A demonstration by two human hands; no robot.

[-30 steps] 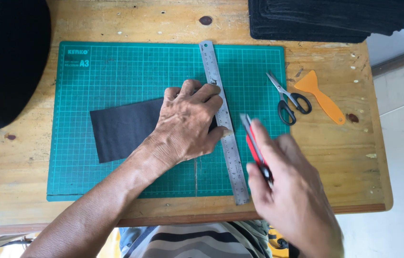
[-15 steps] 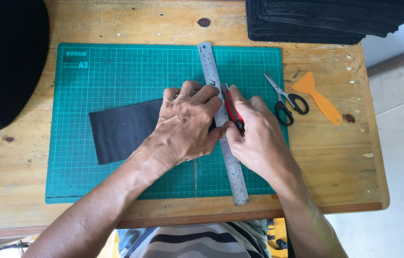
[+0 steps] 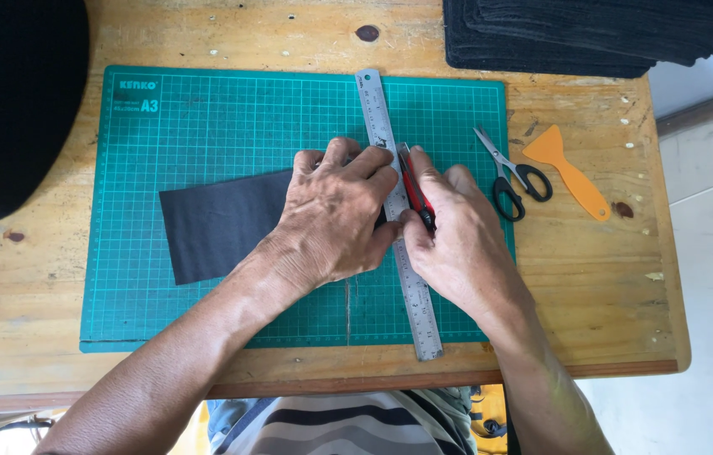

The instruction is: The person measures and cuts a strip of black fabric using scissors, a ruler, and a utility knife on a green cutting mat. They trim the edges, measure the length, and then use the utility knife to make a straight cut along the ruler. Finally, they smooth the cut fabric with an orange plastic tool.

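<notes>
A worn wooden table point(image 3: 592, 278) carries a green cutting mat point(image 3: 205, 126), with pale floor showing off its right edge. On the mat lies a dark rectangular piece of fabric point(image 3: 217, 223), its right end hidden under the left hand point(image 3: 335, 211). That hand is spread flat, fingers pressing down on both the fabric and a steel ruler point(image 3: 390, 177) that runs from the far edge of the mat to its near edge, tilted slightly. The right hand point(image 3: 458, 236) is closed around a red and black utility knife point(image 3: 415, 190), the blade end set against the ruler's right edge just beside the left fingertips; the two hands touch.

This looks like the start of a cut along the ruler. A clean stroke would call for steady downward pressure on the ruler while the knife is drawn toward the near edge, with the left fingertips kept off the cutting side.

To the right, well apart from the hands, lie black-handled scissors point(image 3: 508, 173) and an orange scraper point(image 3: 567, 168). A stack of dark material point(image 3: 576, 34) sits at the far right corner.
</notes>
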